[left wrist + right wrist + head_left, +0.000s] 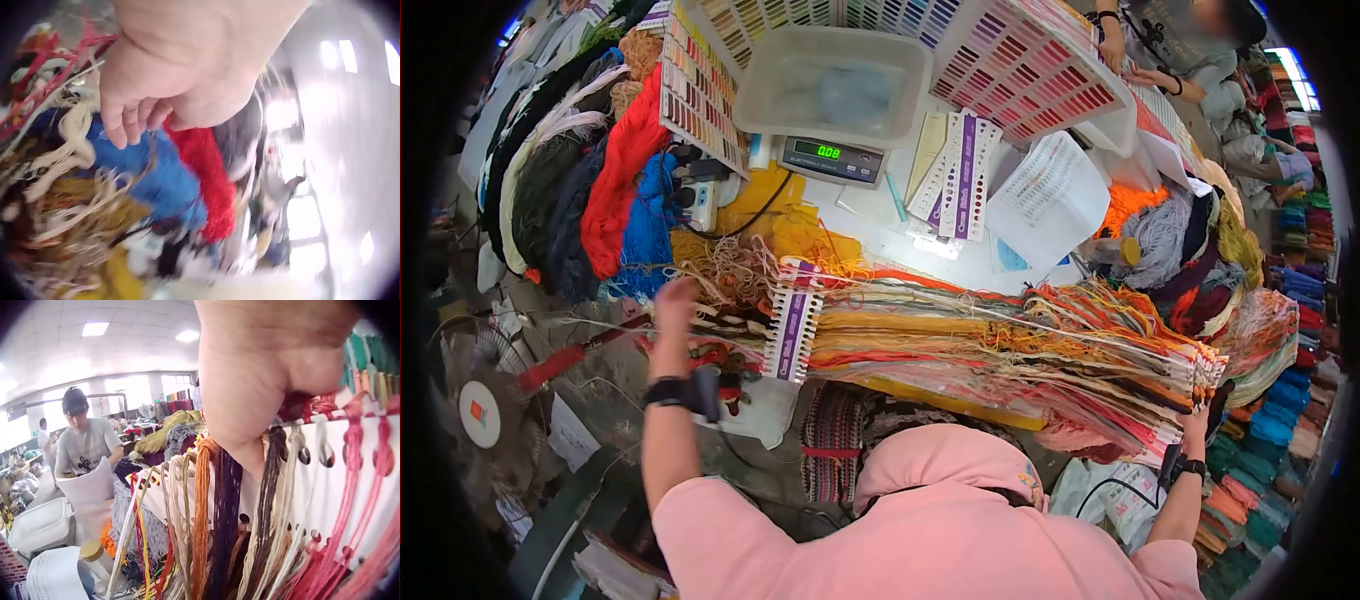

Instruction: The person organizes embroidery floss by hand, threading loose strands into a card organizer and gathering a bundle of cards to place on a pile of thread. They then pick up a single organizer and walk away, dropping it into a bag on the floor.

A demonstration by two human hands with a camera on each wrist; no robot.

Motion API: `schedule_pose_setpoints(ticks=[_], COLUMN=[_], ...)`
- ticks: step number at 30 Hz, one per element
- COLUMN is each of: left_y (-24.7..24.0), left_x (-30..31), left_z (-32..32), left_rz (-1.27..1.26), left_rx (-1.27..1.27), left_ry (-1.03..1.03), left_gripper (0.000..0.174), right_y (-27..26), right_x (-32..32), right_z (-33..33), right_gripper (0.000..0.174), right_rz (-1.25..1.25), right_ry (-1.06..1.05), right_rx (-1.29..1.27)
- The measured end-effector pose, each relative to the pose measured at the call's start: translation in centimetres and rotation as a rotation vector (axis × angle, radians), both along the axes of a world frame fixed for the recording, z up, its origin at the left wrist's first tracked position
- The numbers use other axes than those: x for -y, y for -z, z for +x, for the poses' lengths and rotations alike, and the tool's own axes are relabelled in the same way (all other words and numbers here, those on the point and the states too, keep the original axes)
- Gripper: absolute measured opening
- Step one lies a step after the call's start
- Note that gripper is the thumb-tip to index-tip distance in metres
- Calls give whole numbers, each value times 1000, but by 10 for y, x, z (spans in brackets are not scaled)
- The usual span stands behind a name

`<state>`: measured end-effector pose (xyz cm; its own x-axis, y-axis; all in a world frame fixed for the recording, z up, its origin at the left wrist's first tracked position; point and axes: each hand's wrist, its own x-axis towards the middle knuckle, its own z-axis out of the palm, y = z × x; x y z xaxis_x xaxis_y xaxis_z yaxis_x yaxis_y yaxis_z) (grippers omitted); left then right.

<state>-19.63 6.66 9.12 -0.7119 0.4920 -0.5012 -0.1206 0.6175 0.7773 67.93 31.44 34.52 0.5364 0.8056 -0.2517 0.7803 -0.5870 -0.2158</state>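
Observation:
My left hand (675, 305) is over the left side of the table, its fingers hanging loosely curled in the left wrist view. Close beneath it are a blue yarn hank (165, 178), a red hank (209, 181) and tangled cream strands (76, 128). On the far right, my right hand (1195, 428) grips a white punched card (369, 465), thumb lying against its face. Orange, purple, brown and pink threads (202, 519) hang looped through the card's holes. These long threads (1000, 345) stretch across the table to a purple-and-white holed card (793, 320).
Behind the threads stand a digital scale (835, 160) with a plastic tub (750, 100), colour charts (1040, 75) and a printed sheet (1050, 195). A fan (485, 412) is at left. Another person (87, 440) is across the table, near a lidded jar (94, 553).

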Motion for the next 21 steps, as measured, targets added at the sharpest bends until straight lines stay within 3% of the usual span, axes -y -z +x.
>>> schedule_pose_setpoints(ticks=[1,2,4,6,8,9,11,14,16,18,19,20,21], left_y=[18,39,2,22,33,33,39,94,27,-17,-42,-56,-45], left_x=[-19,-36,-77,-93,-110,-118,-118,-100,-102,-88,-79,-66,-42], left_z=[38,76,136,153,161,158,148,109,81,58,45,31,3], left_rz=[-29,190,-203,-347,-423,-434,-423,1,248,497,590,684,780], left_rx=[-116,-638,-774,-742,-705,-685,-786,-1054,581,868,894,918,977], left_ry=[259,518,883,886,911,931,986,557,-209,-520,-607,-696,-578], left_gripper=[36,46,43,37,29,25,16,9,9,17,18,20,19], right_y=[-5,-5,-9,-21,-20,-28,-26,-25,-21,-21,-20,-16,-11], right_x=[3,6,9,18,27,29,33,33,34,29,28,27,23], right_z=[-20,-12,9,-16,8,-14,-4,-17,-11,-12,-25,-20,-8], right_gripper=[75,72,68,55,51,49,59,68,71,70,48,49,50], right_rz=[26,-2,-51,18,43,24,-8,-34,-49,-68,28,14,-1], right_ry=[7,-2,-24,-22,-31,7,34,54,59,53,19,-3,-25], right_rx=[62,34,-19,-42,-73,-38,-29,19,23,-32,-14,-4,7])
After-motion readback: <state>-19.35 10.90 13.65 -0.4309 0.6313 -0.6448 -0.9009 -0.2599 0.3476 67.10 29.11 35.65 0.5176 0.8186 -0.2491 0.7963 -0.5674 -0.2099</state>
